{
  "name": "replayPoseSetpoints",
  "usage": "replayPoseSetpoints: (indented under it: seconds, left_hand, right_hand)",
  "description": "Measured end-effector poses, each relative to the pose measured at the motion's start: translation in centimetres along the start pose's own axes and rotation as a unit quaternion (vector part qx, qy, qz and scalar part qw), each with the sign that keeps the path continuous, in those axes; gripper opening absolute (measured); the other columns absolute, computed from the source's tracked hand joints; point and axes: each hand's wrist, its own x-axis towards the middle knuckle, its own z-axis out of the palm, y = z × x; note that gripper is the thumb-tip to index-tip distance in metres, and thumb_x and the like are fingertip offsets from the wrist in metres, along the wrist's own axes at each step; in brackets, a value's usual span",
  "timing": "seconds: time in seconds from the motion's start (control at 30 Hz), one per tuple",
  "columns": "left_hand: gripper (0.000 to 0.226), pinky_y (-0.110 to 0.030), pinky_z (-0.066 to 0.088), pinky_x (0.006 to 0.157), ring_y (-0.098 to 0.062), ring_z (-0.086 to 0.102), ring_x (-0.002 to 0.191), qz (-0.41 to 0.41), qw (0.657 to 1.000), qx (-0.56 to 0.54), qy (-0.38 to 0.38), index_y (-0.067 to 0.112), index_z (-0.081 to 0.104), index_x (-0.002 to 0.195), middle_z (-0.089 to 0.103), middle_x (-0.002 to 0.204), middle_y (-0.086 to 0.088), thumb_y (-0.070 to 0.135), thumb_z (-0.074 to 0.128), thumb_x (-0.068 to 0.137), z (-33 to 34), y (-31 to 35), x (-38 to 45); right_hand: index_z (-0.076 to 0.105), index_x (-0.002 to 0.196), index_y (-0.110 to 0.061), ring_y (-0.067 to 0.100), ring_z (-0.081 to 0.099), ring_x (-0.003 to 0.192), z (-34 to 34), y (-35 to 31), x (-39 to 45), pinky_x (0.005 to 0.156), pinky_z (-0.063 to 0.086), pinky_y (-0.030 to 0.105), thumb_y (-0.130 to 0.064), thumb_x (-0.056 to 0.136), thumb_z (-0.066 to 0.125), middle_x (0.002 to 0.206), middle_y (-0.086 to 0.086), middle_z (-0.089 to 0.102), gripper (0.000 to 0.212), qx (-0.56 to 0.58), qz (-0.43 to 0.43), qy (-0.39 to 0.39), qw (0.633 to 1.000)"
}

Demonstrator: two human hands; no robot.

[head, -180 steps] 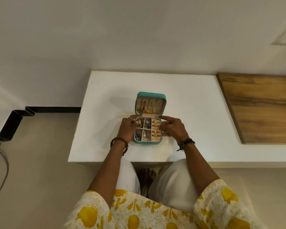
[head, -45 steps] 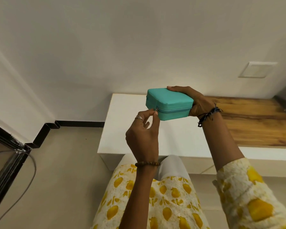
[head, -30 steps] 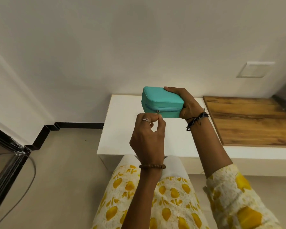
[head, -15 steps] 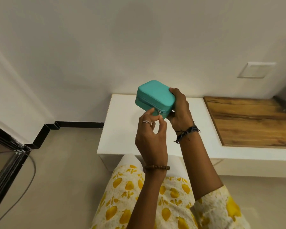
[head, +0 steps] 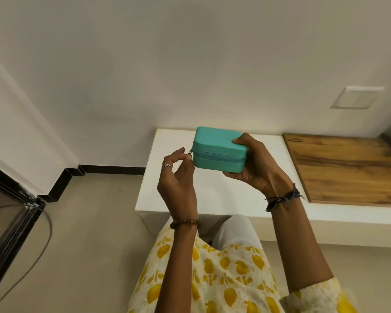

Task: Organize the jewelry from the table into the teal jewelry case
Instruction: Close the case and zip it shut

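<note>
The teal jewelry case (head: 217, 150) is closed and held up in the air above the white table (head: 215, 193). My right hand (head: 255, 168) grips its right end, thumb on the lid and fingers underneath. My left hand (head: 178, 175) pinches the small zipper pull (head: 191, 152) at the case's left corner between thumb and forefinger. No jewelry is visible; the inside of the case is hidden.
A wooden board (head: 352, 168) covers the table's right part. The wall stands close behind, with a white plate (head: 357, 100) on it. A dark frame and a grey cable (head: 32, 249) lie on the floor at the left. My knees are under the table's front edge.
The case was open on the table six seconds ago. It is now shut and lifted. Over the last second it turned level again and the zipper pull moved to the left corner.
</note>
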Motion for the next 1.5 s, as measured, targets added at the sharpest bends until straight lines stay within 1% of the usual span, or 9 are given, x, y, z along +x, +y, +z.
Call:
replayPoseSetpoints:
  seconds: [0.1,0.3,0.5,0.67,0.87,1.0,1.13,1.23,1.5]
  left_hand:
    - [0.014,-0.003,0.048,0.065,-0.006,0.061,0.084,0.041,0.998,0.047,0.022,0.005,0.063,0.093,0.065,0.098,-0.001,0.009,0.066,0.080,0.2,0.0,-0.3]
    - [0.015,0.006,0.040,0.062,-0.006,0.058,0.076,0.081,0.989,0.119,0.016,0.004,0.065,0.089,0.068,0.093,-0.007,0.012,0.070,0.077,0.6,0.3,-0.8]
    - [0.019,0.003,0.043,0.066,0.003,0.057,0.079,0.111,0.985,0.123,-0.043,0.004,0.065,0.093,0.066,0.094,0.000,0.008,0.071,0.076,1.8,0.2,-3.0]
    - [0.020,0.004,0.042,0.062,-0.005,0.060,0.085,0.061,0.993,0.104,-0.008,0.005,0.064,0.098,0.063,0.102,0.006,0.010,0.067,0.079,1.0,0.3,-2.0]
    - [0.017,0.006,0.040,0.062,-0.004,0.059,0.085,0.052,0.993,0.108,0.022,0.006,0.063,0.096,0.068,0.102,-0.003,0.011,0.066,0.080,-0.2,0.0,-0.8]
    - [0.019,0.005,0.041,0.061,-0.006,0.059,0.087,0.051,0.992,0.112,0.024,0.006,0.063,0.098,0.069,0.104,-0.007,0.012,0.066,0.080,-0.5,-0.1,-0.2]
    - [0.023,-0.009,0.048,0.067,-0.010,0.061,0.090,0.070,0.990,0.119,0.010,0.004,0.063,0.102,0.068,0.108,-0.011,0.012,0.066,0.080,-0.4,-0.1,0.1]
    - [0.020,-0.020,0.051,0.076,-0.013,0.060,0.096,0.120,0.984,0.129,-0.013,0.004,0.065,0.095,0.067,0.109,-0.012,0.013,0.069,0.078,0.0,-0.2,-0.4]
    - [0.018,0.001,0.032,0.067,-0.005,0.050,0.091,0.191,0.959,0.209,-0.035,0.012,0.067,0.081,0.066,0.103,-0.010,0.026,0.070,0.070,2.1,0.1,-3.2]
  right_hand:
    - [0.057,0.101,-0.021,0.020,0.060,0.076,0.6,0.6,0.1,0.051,0.050,0.024,-0.026,0.088,0.048,0.089,0.004,0.061,0.017,-0.007,-0.044,0.040,0.998]
    - [0.043,0.131,-0.016,0.026,0.063,0.098,1.7,2.4,0.1,0.057,0.054,0.028,-0.035,0.076,0.056,0.117,0.010,0.059,0.059,0.016,-0.126,0.097,0.987]
    - [0.020,0.130,-0.023,0.025,0.059,0.111,3.5,3.2,0.1,0.067,0.058,0.026,-0.017,0.088,0.058,0.127,0.008,0.050,0.057,0.097,-0.175,0.169,0.965]
    - [0.029,0.129,-0.012,0.024,0.059,0.110,2.2,2.7,-0.1,0.084,0.057,0.036,-0.021,0.087,0.060,0.117,0.007,0.052,0.053,0.081,-0.154,0.121,0.977]
    - [0.057,0.101,-0.019,0.021,0.063,0.091,0.4,1.8,-0.6,0.076,0.059,0.032,-0.024,0.087,0.059,0.098,0.005,0.060,0.014,0.025,-0.041,0.076,0.996]
    - [0.055,0.108,-0.016,0.029,0.063,0.100,0.0,1.8,-0.9,0.066,0.061,0.034,-0.017,0.083,0.063,0.112,0.015,0.059,0.026,0.028,0.007,0.040,0.999]
    - [0.034,0.139,-0.021,0.036,0.063,0.103,-0.5,2.6,-0.7,0.059,0.059,0.036,-0.014,0.080,0.067,0.125,0.021,0.052,0.068,0.088,0.009,0.043,0.995]
    - [0.039,0.137,-0.021,0.038,0.060,0.109,-0.1,2.8,-0.5,0.062,0.059,0.037,-0.014,0.082,0.064,0.130,0.020,0.051,0.061,0.114,-0.015,0.045,0.992]
    - [0.025,0.136,-0.023,0.026,0.065,0.098,2.4,2.6,-0.6,0.070,0.060,0.037,-0.013,0.084,0.063,0.120,0.011,0.053,0.065,0.159,-0.107,0.095,0.977]
